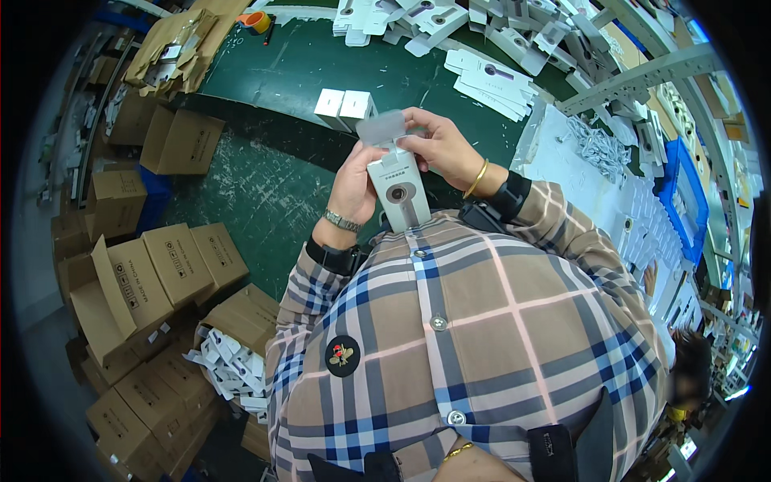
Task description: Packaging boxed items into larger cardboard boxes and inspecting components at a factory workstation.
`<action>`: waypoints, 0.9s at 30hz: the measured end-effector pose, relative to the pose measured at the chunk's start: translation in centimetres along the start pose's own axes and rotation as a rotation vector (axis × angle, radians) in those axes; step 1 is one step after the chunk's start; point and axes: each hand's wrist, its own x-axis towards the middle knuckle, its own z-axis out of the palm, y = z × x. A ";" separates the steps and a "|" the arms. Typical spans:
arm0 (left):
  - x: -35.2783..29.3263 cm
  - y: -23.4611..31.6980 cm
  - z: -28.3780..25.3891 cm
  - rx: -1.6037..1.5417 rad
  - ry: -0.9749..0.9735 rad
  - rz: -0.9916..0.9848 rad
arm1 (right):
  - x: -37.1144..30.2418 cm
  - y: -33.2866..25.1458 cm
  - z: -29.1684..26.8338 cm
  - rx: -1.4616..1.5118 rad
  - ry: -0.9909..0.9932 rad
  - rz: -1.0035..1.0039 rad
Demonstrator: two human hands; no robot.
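A slim white carton (392, 181), printed with a round-headed grey device, stands upright against my body at the table's near edge. My left hand (352, 189) is closed round its left side, thumb near the top. At the upper end, the fingers of my right hand (443, 149) are bent and pressed together at the carton's top. A pale, cloudy flat piece (380, 128) sticks out there toward the left; whether it is a flap or a separate insert I cannot tell. Just beyond are two closed white boxes (329, 104), side by side on the green table (281, 72).
Flat printed cartons (491, 76) lie in piles at the far right. An orange tape roll (257, 22) sits far left beside torn brown paper (173, 52). Brown shipping boxes (132, 277) crowd the left floor. A blue bin (683, 197) and white cables (598, 149) are right.
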 end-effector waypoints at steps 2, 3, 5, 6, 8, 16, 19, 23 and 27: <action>0.8 -0.4 -0.2 -0.053 -0.022 0.080 | -0.4 0.1 -0.1 -0.118 -0.012 -0.097; 1.1 -0.5 -0.2 -0.078 -0.034 0.120 | -0.7 0.0 -0.2 -0.233 -0.017 -0.196; 1.4 -0.7 -0.3 -0.057 -0.047 0.135 | -0.8 -0.4 -0.5 -0.348 -0.025 -0.296; 1.4 -0.7 -0.4 -0.034 -0.061 0.147 | -0.5 -0.9 -0.8 -0.269 -0.030 -0.173; 1.6 -0.9 -0.4 -0.010 -0.078 0.156 | 0.1 -1.5 -1.4 -0.105 -0.033 0.074; 2.7 -1.8 -1.3 -0.104 0.007 0.049 | 0.4 -0.2 -0.7 -0.172 0.130 -0.033; 2.7 -1.8 -1.3 -0.135 -0.018 0.021 | 0.3 0.2 -0.8 -0.177 0.128 -0.055; 2.6 -2.1 -1.2 -0.084 0.007 0.041 | 0.4 0.1 -0.9 -0.100 0.144 -0.028; 2.1 -1.9 -0.3 -0.076 0.007 0.064 | 0.9 0.7 -1.1 -0.111 0.160 -0.056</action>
